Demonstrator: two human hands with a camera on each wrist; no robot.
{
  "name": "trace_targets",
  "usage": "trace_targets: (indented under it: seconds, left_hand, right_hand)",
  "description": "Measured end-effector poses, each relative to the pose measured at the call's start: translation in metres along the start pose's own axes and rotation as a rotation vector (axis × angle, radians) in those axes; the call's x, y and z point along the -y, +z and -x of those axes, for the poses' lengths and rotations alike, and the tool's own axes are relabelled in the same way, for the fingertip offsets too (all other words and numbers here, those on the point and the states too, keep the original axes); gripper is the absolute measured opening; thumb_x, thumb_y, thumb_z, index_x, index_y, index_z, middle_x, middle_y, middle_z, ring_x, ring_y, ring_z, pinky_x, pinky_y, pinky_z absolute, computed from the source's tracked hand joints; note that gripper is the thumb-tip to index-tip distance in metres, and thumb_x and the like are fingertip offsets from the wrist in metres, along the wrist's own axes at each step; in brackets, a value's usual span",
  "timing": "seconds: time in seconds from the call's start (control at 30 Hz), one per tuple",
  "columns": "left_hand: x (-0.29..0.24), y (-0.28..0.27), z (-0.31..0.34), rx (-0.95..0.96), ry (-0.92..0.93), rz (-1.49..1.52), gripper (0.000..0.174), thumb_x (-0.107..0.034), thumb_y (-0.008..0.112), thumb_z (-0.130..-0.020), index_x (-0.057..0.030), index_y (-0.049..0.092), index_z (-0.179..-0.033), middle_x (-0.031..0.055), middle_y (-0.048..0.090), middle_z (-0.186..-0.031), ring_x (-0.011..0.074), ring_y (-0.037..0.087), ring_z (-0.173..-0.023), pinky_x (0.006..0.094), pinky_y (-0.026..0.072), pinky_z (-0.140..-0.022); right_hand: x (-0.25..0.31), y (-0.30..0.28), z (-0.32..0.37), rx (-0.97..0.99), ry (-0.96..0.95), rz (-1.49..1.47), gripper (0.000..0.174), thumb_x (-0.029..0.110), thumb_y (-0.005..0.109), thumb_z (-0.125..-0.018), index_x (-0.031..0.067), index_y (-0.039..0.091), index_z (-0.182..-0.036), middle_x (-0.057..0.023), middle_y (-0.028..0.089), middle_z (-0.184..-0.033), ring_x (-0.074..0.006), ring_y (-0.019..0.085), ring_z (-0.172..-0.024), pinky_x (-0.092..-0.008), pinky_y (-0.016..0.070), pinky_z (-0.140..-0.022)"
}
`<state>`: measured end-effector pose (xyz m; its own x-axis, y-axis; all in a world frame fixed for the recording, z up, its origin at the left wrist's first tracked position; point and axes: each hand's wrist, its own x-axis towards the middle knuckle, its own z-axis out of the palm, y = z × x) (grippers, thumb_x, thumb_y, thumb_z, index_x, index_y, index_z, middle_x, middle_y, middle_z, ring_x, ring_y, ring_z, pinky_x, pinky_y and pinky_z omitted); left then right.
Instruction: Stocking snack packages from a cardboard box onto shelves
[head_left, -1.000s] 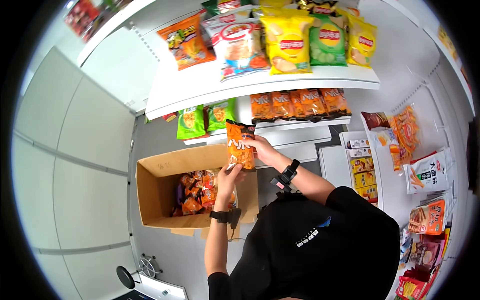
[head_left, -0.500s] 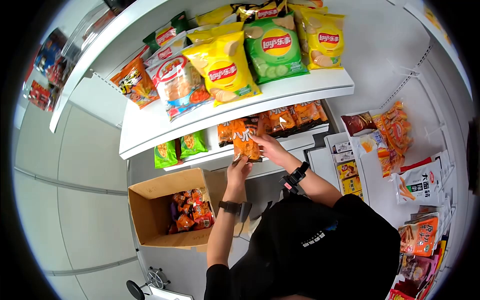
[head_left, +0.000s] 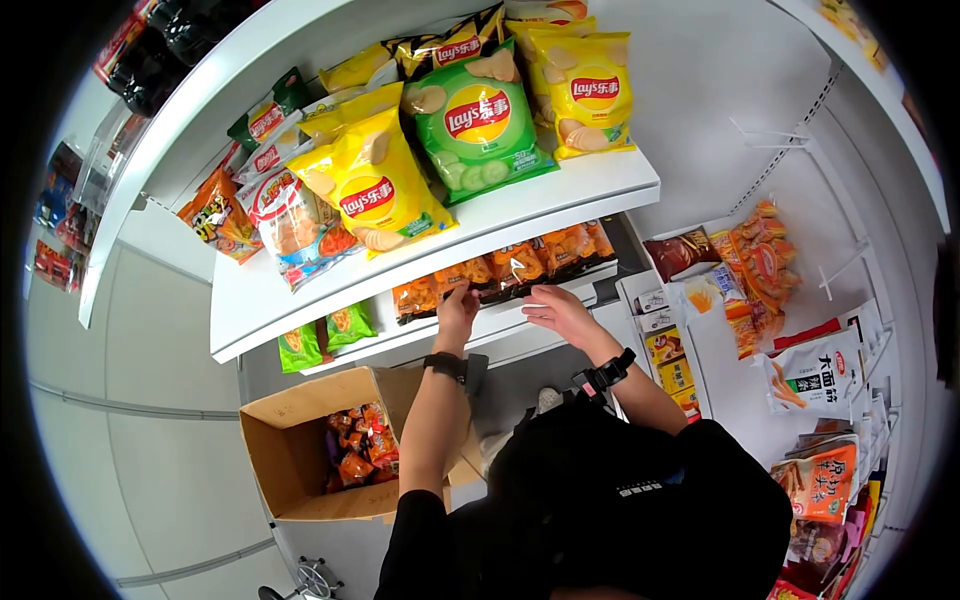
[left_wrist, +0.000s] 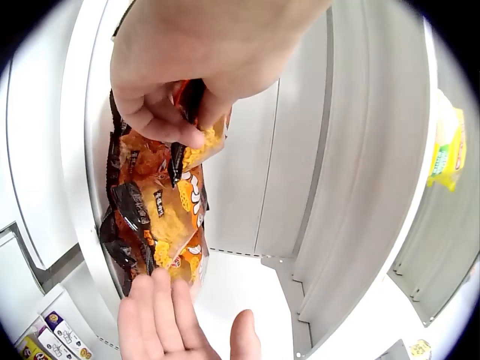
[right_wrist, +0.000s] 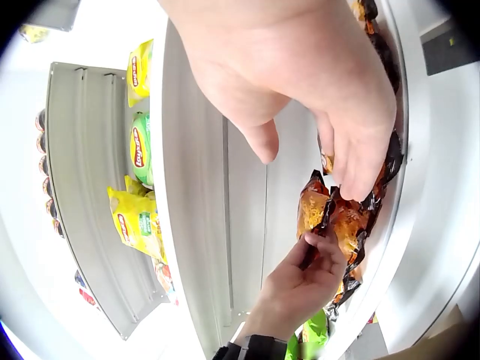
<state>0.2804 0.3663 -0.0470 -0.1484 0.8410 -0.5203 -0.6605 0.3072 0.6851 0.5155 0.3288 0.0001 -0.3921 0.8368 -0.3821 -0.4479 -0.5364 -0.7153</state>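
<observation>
On the lower shelf stands a row of orange snack bags [head_left: 518, 264] with black edges. My left hand [head_left: 457, 316] is at the row's front, its thumb and fingers pinching the dark edge of one orange snack bag [right_wrist: 311, 207]. In the left wrist view that bag is partly hidden by the left hand [left_wrist: 202, 56]. My right hand [head_left: 563, 313] is to the right with fingers extended and thumb apart, holding nothing. The right wrist view has the right hand [right_wrist: 300, 82] overlapping the bags, its fingertips close over them.
Above, a white shelf [head_left: 610, 192] with large chip bags [head_left: 480, 125] overhangs the row. Green snack bags [head_left: 349, 324] lie left on the lower shelf. A cardboard box [head_left: 280, 470] holding orange packets stands below left. Hanging snack packs [head_left: 815, 375] line the right side.
The orange snack bag held by both hands in front of the shelf has moved into the lower row. My right hand has let go of it. The head view has shifted.
</observation>
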Motion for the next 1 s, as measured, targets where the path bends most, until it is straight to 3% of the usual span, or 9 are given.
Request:
trace_targets:
  seconds: [0.23,0.53,0.73,0.93,0.97,1.0]
  left_hand:
    - [0.006,-0.001,-0.010,0.049,0.014,-0.021,0.009,-0.011,0.062,-0.086,-0.0051,0.058,-0.092,0.0036,0.061,-0.076,0.0147,0.062,-0.066,0.0258,0.0515,-0.056]
    - [-0.003,0.006,0.012,-0.004,-0.020,-0.189,0.017,-0.024,0.066,-0.084,-0.0096,0.059,-0.089,0.0028,0.064,-0.073,0.0118,0.060,-0.063,0.0229,0.0490,-0.056]
    - [-0.002,-0.005,0.018,-0.005,-0.091,-0.275,0.027,-0.036,0.068,-0.081,-0.0105,0.063,-0.090,0.0014,0.064,-0.078,0.0112,0.059,-0.073,0.0260,0.0485,-0.067]
    - [-0.007,-0.014,0.037,-0.008,-0.118,-0.341,0.054,-0.047,0.065,-0.081,-0.0048,0.054,-0.111,0.0061,0.062,-0.100,0.0148,0.056,-0.085,0.0278,0.0453,-0.076]
    - [-0.008,-0.018,0.041,0.015,-0.099,-0.388,0.073,-0.059,0.061,-0.079,0.0005,0.049,-0.120,0.0096,0.060,-0.108,0.0171,0.056,-0.090,0.0292,0.0461,-0.078]
    - [-0.010,-0.021,0.046,0.015,-0.107,-0.378,0.078,-0.062,0.058,-0.078,0.0019,0.047,-0.122,0.0109,0.059,-0.111,0.0180,0.056,-0.092,0.0299,0.0464,-0.079]
  right_hand:
    - [0.000,-0.007,-0.006,0.004,0.022,-0.015,0.041,0.027,0.063,-0.086,0.0023,0.049,-0.116,-0.0163,0.057,-0.113,-0.0291,0.058,-0.106,-0.0378,0.0474,-0.092]
    - [-0.007,-0.002,-0.017,0.039,0.055,0.005,0.037,0.027,0.063,-0.086,0.0038,0.051,-0.113,-0.0150,0.059,-0.110,-0.0280,0.059,-0.104,-0.0369,0.0495,-0.089]
    - [-0.009,0.006,-0.018,0.034,0.071,0.022,0.035,0.026,0.062,-0.087,0.0041,0.051,-0.112,-0.0144,0.059,-0.109,-0.0273,0.060,-0.103,-0.0368,0.0496,-0.089]
    - [-0.017,0.010,-0.023,0.035,0.096,0.000,0.032,0.025,0.062,-0.087,0.0038,0.053,-0.110,-0.0142,0.060,-0.108,-0.0276,0.060,-0.102,-0.0376,0.0494,-0.089]
    - [-0.018,0.012,-0.024,0.039,0.100,-0.002,0.032,0.024,0.062,-0.087,0.0036,0.053,-0.110,-0.0142,0.060,-0.108,-0.0278,0.060,-0.102,-0.0377,0.0494,-0.089]
    - [-0.019,0.013,-0.025,0.043,0.105,-0.004,0.032,0.024,0.062,-0.087,0.0034,0.053,-0.109,-0.0143,0.060,-0.108,-0.0279,0.060,-0.102,-0.0378,0.0493,-0.089]
